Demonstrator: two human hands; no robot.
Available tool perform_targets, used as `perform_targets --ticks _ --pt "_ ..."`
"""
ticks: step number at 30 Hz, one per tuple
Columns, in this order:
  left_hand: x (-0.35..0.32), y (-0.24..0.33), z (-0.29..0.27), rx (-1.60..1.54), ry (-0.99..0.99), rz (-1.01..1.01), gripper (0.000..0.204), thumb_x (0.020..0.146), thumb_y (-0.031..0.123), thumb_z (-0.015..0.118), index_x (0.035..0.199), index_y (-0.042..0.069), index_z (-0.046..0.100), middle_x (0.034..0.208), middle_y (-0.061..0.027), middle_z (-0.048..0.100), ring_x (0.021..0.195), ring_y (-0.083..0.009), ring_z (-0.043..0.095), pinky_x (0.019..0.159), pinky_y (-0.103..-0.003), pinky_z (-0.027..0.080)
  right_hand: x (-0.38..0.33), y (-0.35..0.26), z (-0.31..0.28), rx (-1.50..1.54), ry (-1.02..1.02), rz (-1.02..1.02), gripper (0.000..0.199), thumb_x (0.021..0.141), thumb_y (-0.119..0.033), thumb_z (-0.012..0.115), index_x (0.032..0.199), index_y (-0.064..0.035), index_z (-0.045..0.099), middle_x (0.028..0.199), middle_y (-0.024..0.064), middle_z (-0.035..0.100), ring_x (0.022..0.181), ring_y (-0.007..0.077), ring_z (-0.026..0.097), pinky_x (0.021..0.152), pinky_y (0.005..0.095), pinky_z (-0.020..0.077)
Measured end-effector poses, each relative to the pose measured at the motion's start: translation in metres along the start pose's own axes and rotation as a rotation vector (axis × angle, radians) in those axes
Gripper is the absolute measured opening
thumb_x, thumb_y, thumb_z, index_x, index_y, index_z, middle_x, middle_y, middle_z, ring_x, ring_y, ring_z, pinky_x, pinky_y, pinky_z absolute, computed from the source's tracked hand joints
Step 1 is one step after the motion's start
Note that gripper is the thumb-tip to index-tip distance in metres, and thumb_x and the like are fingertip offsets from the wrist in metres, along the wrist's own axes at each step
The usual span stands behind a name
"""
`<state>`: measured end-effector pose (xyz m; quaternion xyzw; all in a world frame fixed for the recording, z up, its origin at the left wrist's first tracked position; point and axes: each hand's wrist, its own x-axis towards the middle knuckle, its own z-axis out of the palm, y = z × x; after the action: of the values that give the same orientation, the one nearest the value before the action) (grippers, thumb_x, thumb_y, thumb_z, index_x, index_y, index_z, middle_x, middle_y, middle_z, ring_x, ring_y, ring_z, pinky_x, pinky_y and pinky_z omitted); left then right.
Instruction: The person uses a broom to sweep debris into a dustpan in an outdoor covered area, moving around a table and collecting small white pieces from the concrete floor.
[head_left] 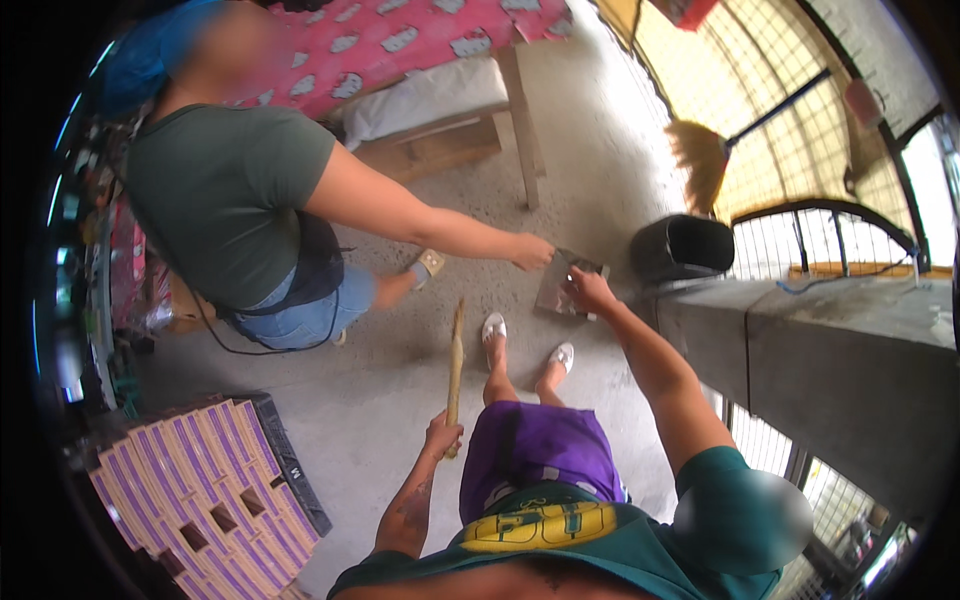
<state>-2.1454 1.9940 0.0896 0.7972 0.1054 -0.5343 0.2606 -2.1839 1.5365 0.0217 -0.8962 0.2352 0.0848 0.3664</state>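
My left hand (pixel 443 436) is closed around the lower end of a long tan stick (pixel 456 375), which points upward and away from me and narrows at its far tip. Ahead on the right, the fingers of my right hand (pixel 592 291) are pinched on a flat, greyish, see-through sheet or bag (pixel 560 297); its exact kind is unclear. A co-worker's hand (pixel 533 252) reaches to the far edge of that same thing, close to my right hand.
The co-worker (pixel 225 200) stands at the left. Beyond are a pink-covered table (pixel 400 45) and a wooden bench (pixel 430 150). A black bin (pixel 683 248), a soft broom (pixel 703 160) and a concrete ledge (pixel 830 345) lie to the right. Stacked boxes (pixel 200 490) sit near left.
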Motion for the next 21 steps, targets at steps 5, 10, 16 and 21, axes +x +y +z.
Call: perform_targets --ticks 5,10,16,21 --pt "-0.013 -0.039 0.020 -0.216 0.025 -0.015 0.055 0.068 0.006 0.063 0.122 0.002 0.056 0.070 -0.0106 0.063 0.050 -0.0183 0.060 0.046 -0.032 0.050 0.001 -0.014 -0.006 -0.039 -0.005 -0.010 0.045 0.088 -0.052 0.051 0.098 -0.0075 0.054 0.088 0.0199 0.066 0.088 0.0408 0.062 0.075 0.0505 0.0466" --pt "-0.029 -0.064 0.040 -0.181 0.071 0.006 0.056 0.068 0.010 0.066 0.122 0.002 0.056 0.073 -0.0106 0.066 0.053 -0.0180 0.062 0.052 -0.032 0.052 0.000 -0.017 0.005 -0.010 -0.063 0.026 0.055 0.088 -0.060 0.046 0.098 -0.0063 0.053 0.087 0.0220 0.065 0.089 0.0423 0.061 0.076 0.0510 0.0455" --pt "-0.032 -0.081 0.047 -0.215 0.102 -0.021 0.057 0.067 0.013 0.069 0.122 0.004 0.058 0.075 -0.0102 0.067 0.054 -0.0177 0.063 0.054 -0.032 0.053 -0.011 -0.013 0.003 0.079 -0.091 0.016 0.059 0.089 -0.058 0.046 0.086 0.0004 0.055 0.083 0.0257 0.062 0.087 0.0455 0.059 0.073 0.0500 0.0450" --pt "-0.026 -0.110 0.041 -0.081 0.180 0.007 0.066 0.064 0.020 0.072 0.126 0.006 0.056 0.093 -0.0159 0.068 0.071 -0.0225 0.068 0.069 -0.033 0.055 -0.016 -0.021 -0.005 0.177 -0.040 0.012 0.056 0.090 -0.054 0.052 0.082 0.0018 0.055 0.066 0.0171 0.059 0.066 0.0282 0.062 0.064 0.0402 0.0467"
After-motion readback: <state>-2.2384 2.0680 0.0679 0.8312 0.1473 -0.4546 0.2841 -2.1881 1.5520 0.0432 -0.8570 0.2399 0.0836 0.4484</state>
